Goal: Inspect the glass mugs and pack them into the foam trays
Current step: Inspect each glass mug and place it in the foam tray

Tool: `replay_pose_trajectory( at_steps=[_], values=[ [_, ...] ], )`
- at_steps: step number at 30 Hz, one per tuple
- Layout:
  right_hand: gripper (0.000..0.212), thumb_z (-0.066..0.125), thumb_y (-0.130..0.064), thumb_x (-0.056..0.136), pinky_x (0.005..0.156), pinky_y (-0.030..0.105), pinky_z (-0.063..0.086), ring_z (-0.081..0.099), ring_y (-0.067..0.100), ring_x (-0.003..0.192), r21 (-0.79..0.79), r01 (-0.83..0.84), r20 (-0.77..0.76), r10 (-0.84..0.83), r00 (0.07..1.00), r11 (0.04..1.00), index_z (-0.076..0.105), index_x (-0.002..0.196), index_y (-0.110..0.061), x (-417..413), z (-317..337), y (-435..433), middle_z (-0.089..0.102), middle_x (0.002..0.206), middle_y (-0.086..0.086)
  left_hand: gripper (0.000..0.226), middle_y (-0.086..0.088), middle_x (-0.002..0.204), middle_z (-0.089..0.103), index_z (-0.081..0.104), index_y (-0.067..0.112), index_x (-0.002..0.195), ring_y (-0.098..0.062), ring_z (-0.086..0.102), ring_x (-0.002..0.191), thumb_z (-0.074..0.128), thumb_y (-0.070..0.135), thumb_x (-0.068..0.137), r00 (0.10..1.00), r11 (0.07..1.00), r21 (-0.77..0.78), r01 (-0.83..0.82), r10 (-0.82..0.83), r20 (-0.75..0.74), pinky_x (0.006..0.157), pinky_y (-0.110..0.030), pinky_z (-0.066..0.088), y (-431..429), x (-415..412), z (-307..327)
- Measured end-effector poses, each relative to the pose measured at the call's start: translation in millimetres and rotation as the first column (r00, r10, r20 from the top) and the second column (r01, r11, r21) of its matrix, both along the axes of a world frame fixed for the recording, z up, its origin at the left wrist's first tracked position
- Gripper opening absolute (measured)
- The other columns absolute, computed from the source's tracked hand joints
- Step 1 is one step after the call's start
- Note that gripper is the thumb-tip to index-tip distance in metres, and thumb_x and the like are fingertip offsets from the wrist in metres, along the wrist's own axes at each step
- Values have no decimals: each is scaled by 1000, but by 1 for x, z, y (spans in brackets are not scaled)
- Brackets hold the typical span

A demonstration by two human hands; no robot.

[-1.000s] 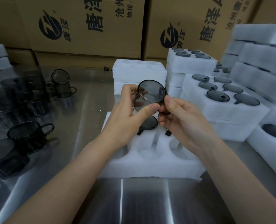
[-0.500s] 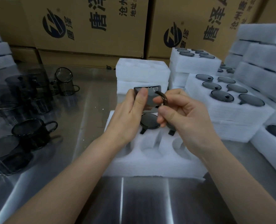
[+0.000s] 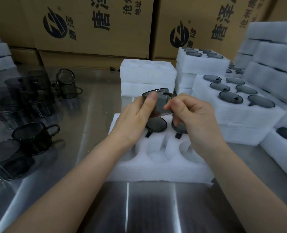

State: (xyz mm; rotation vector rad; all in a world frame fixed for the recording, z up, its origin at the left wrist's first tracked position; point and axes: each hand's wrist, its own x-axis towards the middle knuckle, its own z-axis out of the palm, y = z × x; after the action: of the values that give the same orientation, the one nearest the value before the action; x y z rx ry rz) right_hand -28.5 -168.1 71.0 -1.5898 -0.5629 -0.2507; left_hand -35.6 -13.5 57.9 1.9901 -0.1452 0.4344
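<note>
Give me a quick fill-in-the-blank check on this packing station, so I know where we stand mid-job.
1. The left hand and right hand together hold one smoky glass ____ above the foam tray.
2. In that tray's far pockets, ____ seated mugs are visible.
3. Loose mugs stand on the table on the person's ____ side.

Missing words: mug; two; left.

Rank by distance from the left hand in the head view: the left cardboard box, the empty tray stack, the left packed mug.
1. The left packed mug, in the tray just under the left hand.
2. The empty tray stack, behind the hands.
3. The left cardboard box, far back.
</note>
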Motion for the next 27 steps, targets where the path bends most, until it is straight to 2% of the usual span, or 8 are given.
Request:
replay_pose_trajectory(
  at_steps=[2, 6, 9, 11, 15, 19, 23, 27],
  values=[
    [36, 55, -46, 86, 56, 24, 32, 41, 14, 53, 1, -4, -78, 4, 997, 1000, 68, 58, -27, 4, -1, -1, 47, 52, -4, 41, 24, 84, 64, 58, 34, 86, 14, 57, 83, 34, 67, 84, 999, 999, -24, 33, -32, 8, 69, -4, 38, 0, 0, 0],
    [55, 53, -62, 86, 66, 30, 35, 46, 13, 57, -2, -21, -217, 20, 976, 1000, 62, 48, -22, 7, 0, -1, 54, 55, -4, 56, 14, 110, 65, 59, 29, 114, -3, 60, 105, 47, 69, 77, 993, 991, -74, 115, -112, 48, 88, -26, 46, 2, 1, -3],
    [56, 51, -61, 81, 71, 33, 42, 51, 16, 59, -8, 2, -273, -4, 962, 1000, 60, 44, -21, 8, -1, 2, 58, 53, -4, 35, 8, 112, 62, 59, 38, 109, -7, 59, 102, 57, 57, 79, 986, 987, -79, 139, -131, 100, 85, -26, 47, 1, -2, 1],
    [54, 53, -63, 79, 72, 32, 47, 55, 18, 61, -20, -12, -300, 5, 954, 1000, 64, 47, -21, 9, 1, 5, 61, 56, -2, 34, 5, 115, 61, 60, 35, 114, -9, 60, 99, 60, 45, 81, 981, 981, -120, 152, -136, 137, 83, -27, 49, 3, -3, 3],
    [41, 53, -46, 96, 63, 30, 52, 58, 18, 58, 19, -81, -360, 82, 929, 997, 66, 74, -15, 14, 10, 5, 64, 65, -1, 45, 1, 122, 63, 59, 22, 124, -11, 62, 105, 66, 31, 80, 970, 959, -232, 165, -115, 214, 89, -26, 50, 7, -4, 6],
    [20, 58, -37, 96, 63, 34, 54, 64, 18, 67, -53, -68, -305, 49, 951, 996, 62, 97, -18, 20, 14, 0, 66, 86, 2, 27, 18, 104, 68, 59, 27, 115, -9, 64, 104, 59, 28, 88, 959, 922, -320, 217, -139, 248, 85, -21, 49, 7, -5, 5],
    [45, 60, -52, 86, 83, 40, 59, 66, 12, 104, -61, -139, -186, 125, 975, 988, 56, 128, -36, 20, 6, 2, 66, 114, -6, 40, 12, 105, 70, 45, 23, 133, -8, 63, 108, 51, 34, 95, 958, 913, -318, 253, -191, 215, 93, -25, 50, 7, -4, 3],
    [49, 52, -59, 85, 102, 52, 47, 60, 22, 118, -107, -171, -116, 158, 981, 979, 50, 130, -39, 14, 0, 10, 60, 125, 11, 28, 1, 108, 67, 45, 20, 129, -9, 63, 105, 37, 27, 103, 949, 945, -177, 275, -236, 211, 89, -18, 48, 2, -5, 0]
  ],
)
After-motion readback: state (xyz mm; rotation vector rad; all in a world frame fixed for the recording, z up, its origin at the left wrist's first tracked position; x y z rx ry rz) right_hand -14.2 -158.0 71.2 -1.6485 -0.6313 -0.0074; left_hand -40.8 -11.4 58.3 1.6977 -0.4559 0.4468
